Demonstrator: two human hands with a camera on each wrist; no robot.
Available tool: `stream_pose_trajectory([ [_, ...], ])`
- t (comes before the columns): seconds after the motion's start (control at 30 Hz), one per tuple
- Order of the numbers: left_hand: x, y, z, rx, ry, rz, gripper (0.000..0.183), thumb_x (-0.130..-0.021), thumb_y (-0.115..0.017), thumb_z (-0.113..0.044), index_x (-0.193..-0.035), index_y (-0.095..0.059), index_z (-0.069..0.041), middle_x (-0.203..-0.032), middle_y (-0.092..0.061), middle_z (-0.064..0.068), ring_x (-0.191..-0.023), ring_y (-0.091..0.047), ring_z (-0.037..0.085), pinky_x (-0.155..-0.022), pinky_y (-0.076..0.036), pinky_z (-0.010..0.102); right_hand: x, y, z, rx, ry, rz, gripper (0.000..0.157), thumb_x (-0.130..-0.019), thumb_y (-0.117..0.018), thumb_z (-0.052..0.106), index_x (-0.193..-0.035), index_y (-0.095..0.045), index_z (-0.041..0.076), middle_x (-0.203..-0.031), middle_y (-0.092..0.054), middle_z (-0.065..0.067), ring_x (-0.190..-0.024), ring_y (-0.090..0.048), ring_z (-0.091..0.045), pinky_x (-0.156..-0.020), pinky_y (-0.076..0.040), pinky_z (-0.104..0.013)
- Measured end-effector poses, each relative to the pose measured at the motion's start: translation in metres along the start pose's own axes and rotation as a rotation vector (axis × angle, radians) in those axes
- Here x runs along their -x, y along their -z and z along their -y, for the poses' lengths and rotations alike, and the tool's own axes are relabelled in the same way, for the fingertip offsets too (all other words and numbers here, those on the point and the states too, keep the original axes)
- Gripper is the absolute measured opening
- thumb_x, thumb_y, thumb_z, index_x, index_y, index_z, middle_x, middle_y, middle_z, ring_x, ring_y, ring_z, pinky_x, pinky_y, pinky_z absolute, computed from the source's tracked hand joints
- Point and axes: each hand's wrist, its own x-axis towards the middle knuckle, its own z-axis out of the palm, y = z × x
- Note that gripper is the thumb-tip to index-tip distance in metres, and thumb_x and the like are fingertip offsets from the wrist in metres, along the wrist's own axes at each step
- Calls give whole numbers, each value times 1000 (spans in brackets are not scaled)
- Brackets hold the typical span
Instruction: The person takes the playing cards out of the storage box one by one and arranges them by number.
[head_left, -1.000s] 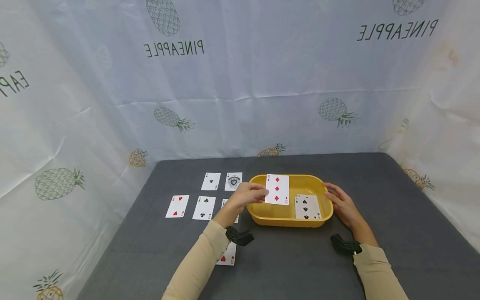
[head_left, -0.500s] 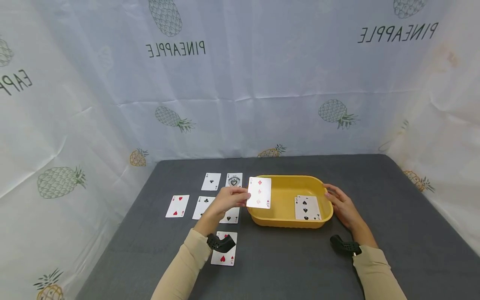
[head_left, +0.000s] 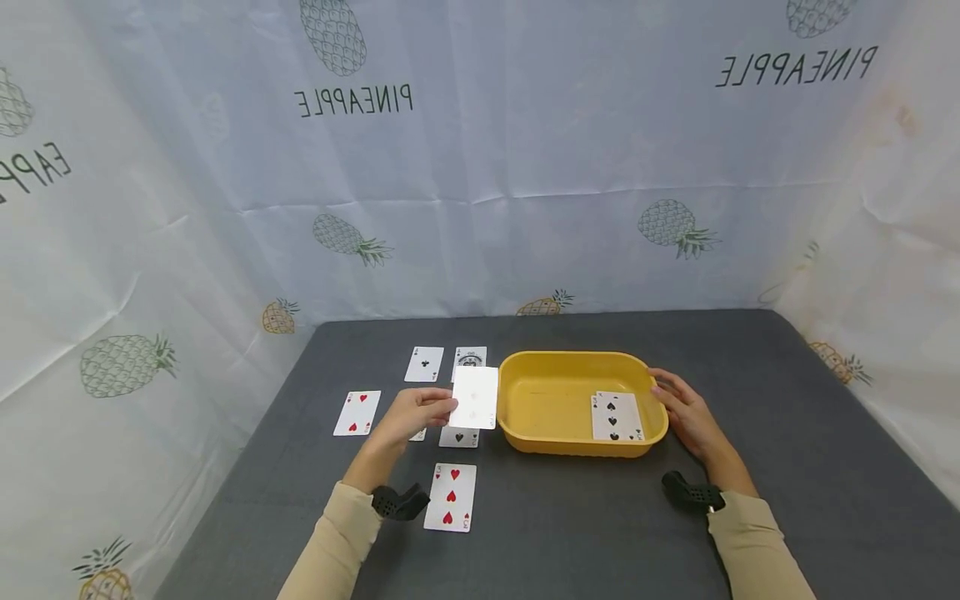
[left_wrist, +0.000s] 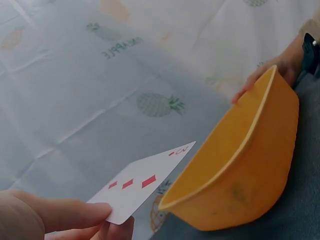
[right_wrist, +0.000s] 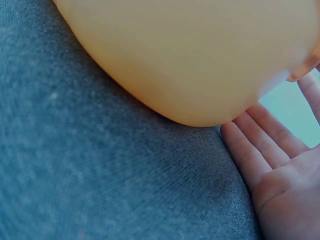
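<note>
My left hand pinches a three of diamonds playing card by its edge, thumb on its face. In the head view glare washes out that card, which overlaps cards lying on the table left of the yellow tub. My right hand is at the tub's right end, thumb at the rim. In the right wrist view its fingers lie fairly straight along the outside, tips hidden by the tub. Inside the tub a three of spades covers most of another card.
On the dark tabletop lie an ace of clubs, an ornate ace, a two of hearts, a three of hearts and a partly hidden spade card. A pineapple-print curtain hangs behind.
My left hand has carried the three of diamonds leftward, from over the tub to beside it, uncovering the three of hearts. The right hand has stayed at the tub.
</note>
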Motion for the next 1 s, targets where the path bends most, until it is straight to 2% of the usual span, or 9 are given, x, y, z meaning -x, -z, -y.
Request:
stream_pose_trajectory([
  [0.23,10,19,14,-30,-1,4,35,-91,-64,-13,-117,-62,11,-99,-72,15,-75,-64,5,-78,-60,29,0,1,-3,-9,14,6,34,-100,-51,23,-134,-47,21,-108,-56,26,-95,-59,9,-77,-53,-11],
  [0.47,22,38,35,-54,1,10,37,-90,-65,-12,-115,-61,14,-94,-73,10,-72,-63,5,-72,-59,24,-1,1,-5,-4,13,-1,31,-100,-51,23,-131,-48,26,-108,-56,27,-95,-59,10,-77,-53,-10],
  [0.63,32,55,54,-83,3,49,40,-90,-66,-15,-115,-60,16,-91,-73,7,-72,-63,5,-71,-58,23,0,0,-5,-17,23,-1,31,-101,-50,22,-132,-48,24,-107,-57,26,-95,-59,9,-76,-53,-10],
  [0.77,41,68,69,-92,32,75,42,-90,-66,-16,-115,-59,17,-90,-72,3,-73,-63,3,-70,-57,20,-1,0,-6,-30,35,21,31,-101,-49,20,-132,-48,24,-108,-58,26,-96,-59,9,-77,-53,-11],
  [1.0,52,77,84,-72,61,111,46,-89,-68,-18,-115,-57,18,-87,-72,0,-73,-62,3,-68,-56,18,-1,-1,-7,-76,66,24,29,-101,-49,17,-128,-51,25,-108,-60,23,-95,-61,7,-76,-54,-11],
])
